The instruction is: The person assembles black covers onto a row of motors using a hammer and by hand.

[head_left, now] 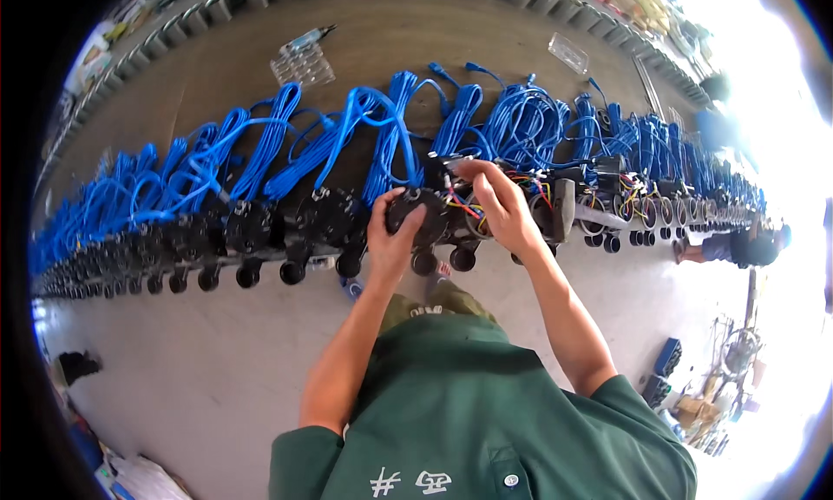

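Observation:
My left hand point(392, 240) is closed round a round black housing point(425, 212), thumb across its face and fingers at its left edge. Just right of it, my right hand point(501, 207) has its fingers bent together at a small black part point(440, 168). Red, yellow and blue wires point(467, 207) run between the two hands. The fingertips of the right hand are partly hidden. Beside the left hand sits a row of similar black housings point(325, 218) with round feet hanging over the table edge. Bundled blue cables point(395, 140) lie behind them.
The long brown table point(382, 31) curves across the view. A clear plastic tray point(302, 66) and a clear plastic piece point(568, 54) lie at its far side. Right of my hands, open housings point(625, 207) show coloured wires. Another person point(755, 244) is at the right.

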The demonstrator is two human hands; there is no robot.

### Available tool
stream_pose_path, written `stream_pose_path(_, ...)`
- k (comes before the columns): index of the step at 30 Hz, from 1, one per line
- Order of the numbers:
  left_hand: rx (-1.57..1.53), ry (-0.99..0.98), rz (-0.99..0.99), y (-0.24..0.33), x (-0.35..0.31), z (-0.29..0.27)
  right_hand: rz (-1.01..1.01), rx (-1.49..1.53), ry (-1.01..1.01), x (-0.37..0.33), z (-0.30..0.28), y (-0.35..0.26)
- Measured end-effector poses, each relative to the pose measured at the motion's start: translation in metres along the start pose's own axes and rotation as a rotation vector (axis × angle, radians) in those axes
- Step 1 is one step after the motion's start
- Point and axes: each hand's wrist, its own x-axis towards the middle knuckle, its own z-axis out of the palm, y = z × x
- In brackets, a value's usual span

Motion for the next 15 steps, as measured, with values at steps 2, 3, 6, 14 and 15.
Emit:
stream_pose_path(2,0.161,0.022,0.058,-0.009,-0.002,0.014,0.133,-0.203,0.122,-0.036,-0.042,0.009)
stream_pose_path(3,0.012,0.047,0.023,-0.001,-0.008,0.027,0.029,-0.320,0.038,-0.054,-0.049,0.013)
stream_pose_path(6,-0.075,0.174,0.056,-0.019,-0.005,-0.008,0.184,-0.198,-0.270,-0.075,-0.013,-0.009)
stream_pose_path(14,-0.013,0.308,0.048,-0.034,-0.012,0.006,0.557,-0.574,-0.365,-0.103,0.117,0.133)
stream_pose_path(15,0.007,0.310,0.064,-0.034,-0.013,0.007,0.622,-0.556,-0.392,-0.094,0.120,0.140)
